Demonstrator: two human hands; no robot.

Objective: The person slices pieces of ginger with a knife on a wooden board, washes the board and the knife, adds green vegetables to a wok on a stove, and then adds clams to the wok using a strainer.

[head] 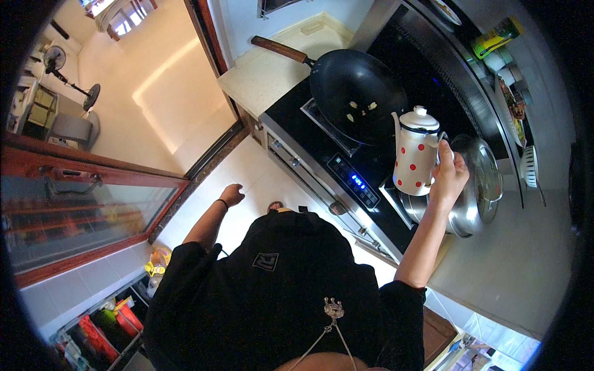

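My right hand point(448, 174) grips the handle of a white enamel pot with red dots point(413, 160), its lid on and its thin spout towards the wok. The pot is held up beside the right rim of a black wok point(355, 92). Several pale pieces, perhaps garlic point(370, 106), lie in the wok, and its wooden handle point(280, 48) points to the upper left. Behind my right hand stands a steel pot with a glass lid point(487, 185). My left hand point(232, 195) hangs at my side over the floor with its fingers curled; whether anything is inside cannot be told.
The black stove point(297, 104) has a lit control panel point(355, 181). A range hood point(441, 74) rises behind it. A shelf holds a plate of food point(513, 109), a yellow-green container point(497, 37) and a slotted bowl point(529, 166). A glazed wooden door point(93, 176) stands at the left.
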